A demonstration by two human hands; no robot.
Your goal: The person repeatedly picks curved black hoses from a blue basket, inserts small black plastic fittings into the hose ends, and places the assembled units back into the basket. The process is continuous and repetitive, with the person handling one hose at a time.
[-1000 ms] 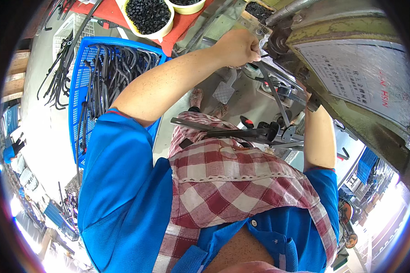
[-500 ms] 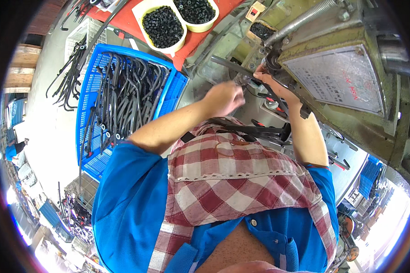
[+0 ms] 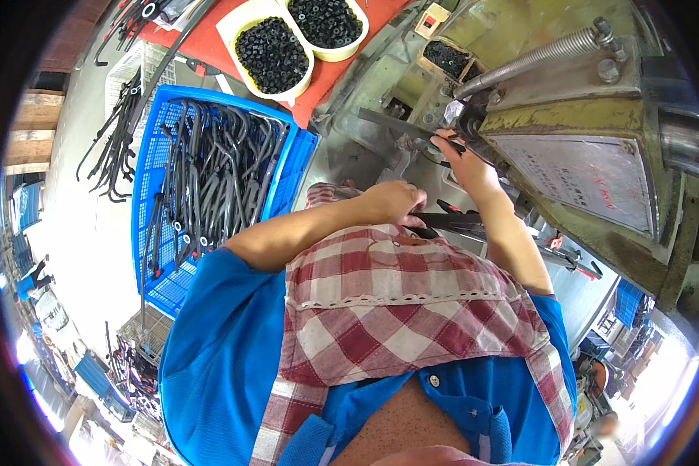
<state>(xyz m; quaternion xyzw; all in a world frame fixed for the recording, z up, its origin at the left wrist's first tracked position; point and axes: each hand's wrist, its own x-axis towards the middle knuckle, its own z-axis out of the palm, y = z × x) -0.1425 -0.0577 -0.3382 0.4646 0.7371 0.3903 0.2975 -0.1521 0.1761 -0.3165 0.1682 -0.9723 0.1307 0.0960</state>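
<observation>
The left hand (image 3: 396, 203) is closing on a black rod (image 3: 452, 222) lying over the lap, just below the press (image 3: 590, 155). The right hand (image 3: 462, 159) is reaching up, fingers pinching a part at the press head. A blue crate (image 3: 157, 287) of rods is sitting left; two bowls (image 3: 273, 56) of black nuts are standing beyond.

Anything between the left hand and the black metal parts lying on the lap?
Nothing visible. The left hand already rests on the black metal parts above the checked cloth. The right hand is up at the machine.
</observation>
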